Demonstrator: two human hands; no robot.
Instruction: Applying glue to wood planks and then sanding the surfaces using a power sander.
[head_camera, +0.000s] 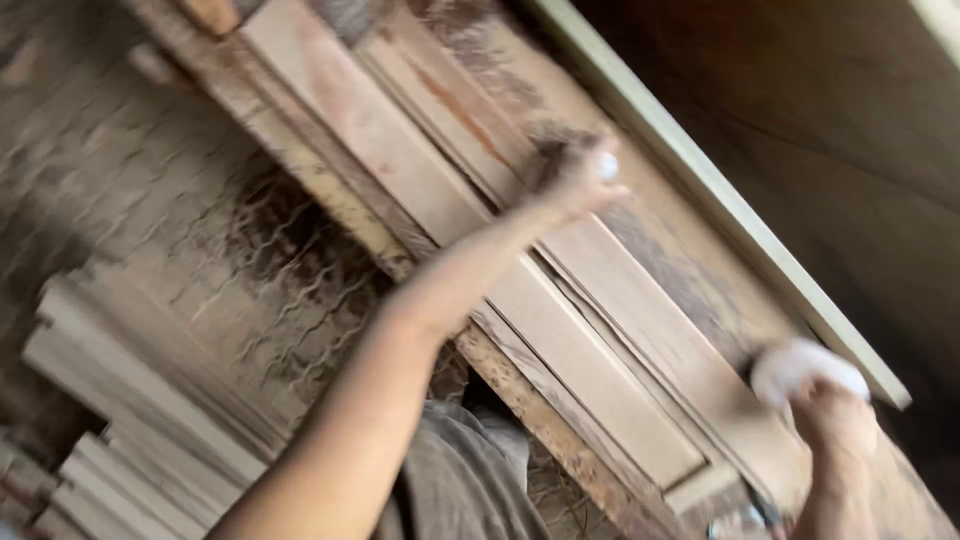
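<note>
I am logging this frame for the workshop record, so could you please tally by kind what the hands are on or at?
Hands: 2, left hand and right hand
White pad at the right hand: 1, white pad
Wooden door panel under both hands: 1, door panel
Stack of planks on the floor: 1, planks
Total: 5

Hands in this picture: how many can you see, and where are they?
2. The left hand rests far out on the long wooden boards on the bench. The right hand is nearer, lower right, pressing a white pad on the wood. Blur hides the fingers.
</note>
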